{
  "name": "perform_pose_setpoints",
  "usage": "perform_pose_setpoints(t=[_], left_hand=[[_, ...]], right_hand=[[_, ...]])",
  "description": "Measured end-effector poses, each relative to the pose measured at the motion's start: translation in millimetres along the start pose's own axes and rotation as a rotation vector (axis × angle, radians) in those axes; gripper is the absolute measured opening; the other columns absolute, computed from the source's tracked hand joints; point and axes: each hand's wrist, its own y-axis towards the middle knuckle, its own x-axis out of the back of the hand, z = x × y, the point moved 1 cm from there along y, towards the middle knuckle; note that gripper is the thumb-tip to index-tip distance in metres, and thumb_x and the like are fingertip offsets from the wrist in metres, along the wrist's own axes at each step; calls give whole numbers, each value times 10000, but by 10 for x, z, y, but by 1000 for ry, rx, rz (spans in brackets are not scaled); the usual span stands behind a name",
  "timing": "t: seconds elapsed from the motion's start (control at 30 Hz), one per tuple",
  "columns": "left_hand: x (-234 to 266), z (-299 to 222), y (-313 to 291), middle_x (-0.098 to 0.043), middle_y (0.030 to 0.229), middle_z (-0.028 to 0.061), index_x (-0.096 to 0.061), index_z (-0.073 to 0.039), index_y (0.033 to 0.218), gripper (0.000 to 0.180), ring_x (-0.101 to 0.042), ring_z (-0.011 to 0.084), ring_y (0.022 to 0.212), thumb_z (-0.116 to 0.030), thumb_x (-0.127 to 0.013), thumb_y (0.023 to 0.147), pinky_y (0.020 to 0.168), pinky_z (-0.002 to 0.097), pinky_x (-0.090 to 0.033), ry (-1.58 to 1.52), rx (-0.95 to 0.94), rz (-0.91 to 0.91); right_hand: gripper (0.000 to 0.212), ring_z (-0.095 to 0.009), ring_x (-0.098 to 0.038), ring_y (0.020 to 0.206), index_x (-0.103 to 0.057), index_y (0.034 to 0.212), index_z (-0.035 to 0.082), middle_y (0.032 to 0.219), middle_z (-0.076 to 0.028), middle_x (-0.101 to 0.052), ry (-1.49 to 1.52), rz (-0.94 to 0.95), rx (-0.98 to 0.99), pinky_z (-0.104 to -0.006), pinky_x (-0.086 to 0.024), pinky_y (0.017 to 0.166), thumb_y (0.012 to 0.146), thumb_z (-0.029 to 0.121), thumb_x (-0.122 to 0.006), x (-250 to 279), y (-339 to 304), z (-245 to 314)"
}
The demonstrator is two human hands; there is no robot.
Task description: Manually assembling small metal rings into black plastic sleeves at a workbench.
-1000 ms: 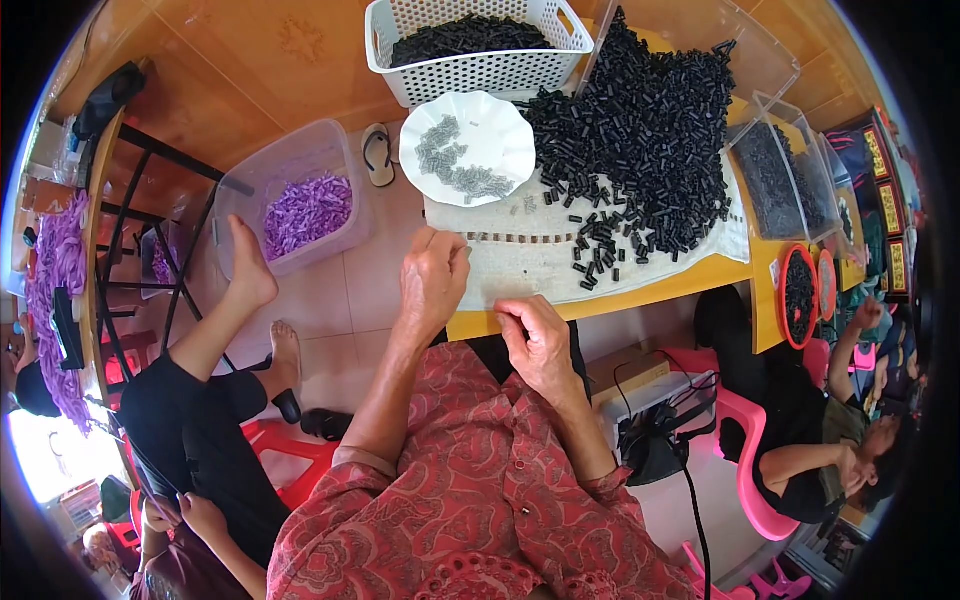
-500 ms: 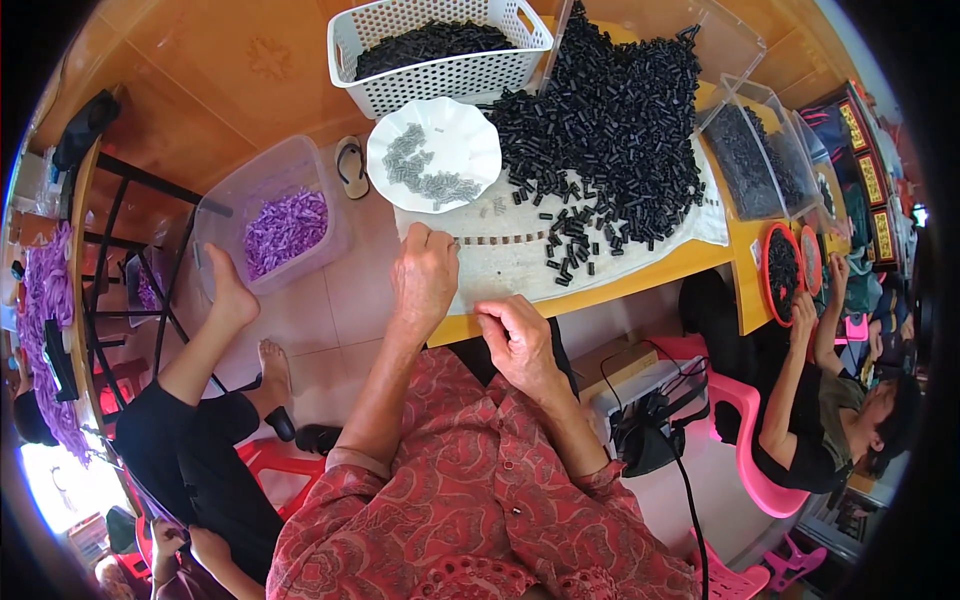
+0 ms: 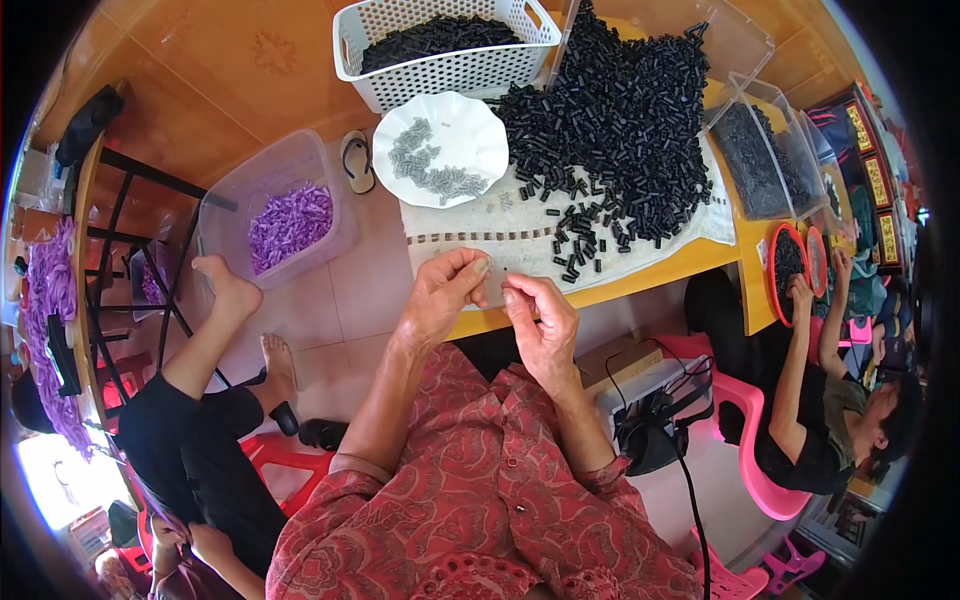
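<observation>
My left hand is closed in a pinch over the near edge of the white cloth. Close beside it, my right hand pinches with thumb and forefinger; a tiny dark speck shows at its fingertips. What either hand holds is too small to make out. Beyond them stands a white scalloped plate with small clear, greyish pieces in it. A big heap of short black tube-like pieces covers the cloth to the right, with several loose ones at its near side.
Behind the plate is a white perforated basket of black pieces. Clear bins and a red-rimmed tray stand right, where another person reaches. Left on the floor is a translucent tub of purple pieces; another person's legs are near.
My left hand has come back from near the plate toward my right hand, its fingers now pinched. My right hand has shifted slightly right and up. The view has tilted a little.
</observation>
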Motion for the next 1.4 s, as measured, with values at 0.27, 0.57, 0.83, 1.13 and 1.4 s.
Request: perform_pose_setpoints(t=[0.27,0.57,0.83,1.13,1.4], left_hand=[[-95,82,-127,-595,794,16,-607,21,1041,177,-541,82,681,-131,-561,965,640,232,-474,61,27,32],[-48,1,-173,-614,834,23,-606,37,1033,176,-562,66,649,-113,-559,955,625,220,-499,168,58,130],[-75,-47,-193,-606,810,32,-602,52,1000,156,-554,63,622,-82,-550,941,574,221,-501,273,82,136],[-144,-67,-219,-616,737,35,-608,55,965,140,-546,64,591,-66,-549,928,558,223,-490,445,8,53],[-149,-87,-237,-640,770,45,-613,55,990,144,-559,66,623,-49,-541,922,582,223,-493,470,-15,43]], right_hand=[[186,-101,-618,778,-633,1071,-27,924,-71,-624,164,37,-15,-217,-502,672,885,-24,-634,-29,40,-67],[142,-53,-569,696,-637,1031,-22,876,-25,-630,422,124,-285,-190,-486,623,889,-9,-636,19,-43,-226],[97,-49,-549,661,-645,993,-16,799,-16,-633,433,145,-374,-193,-470,595,905,17,-621,43,-35,-141],[80,-77,-622,721,-653,958,-29,856,-53,-643,283,147,-247,-207,-508,622,883,-7,-636,67,-32,-151],[95,-65,-585,683,-658,979,-19,830,-35,-630,383,138,-267,-201,-481,608,888,-12,-633,51,-46,-157]])
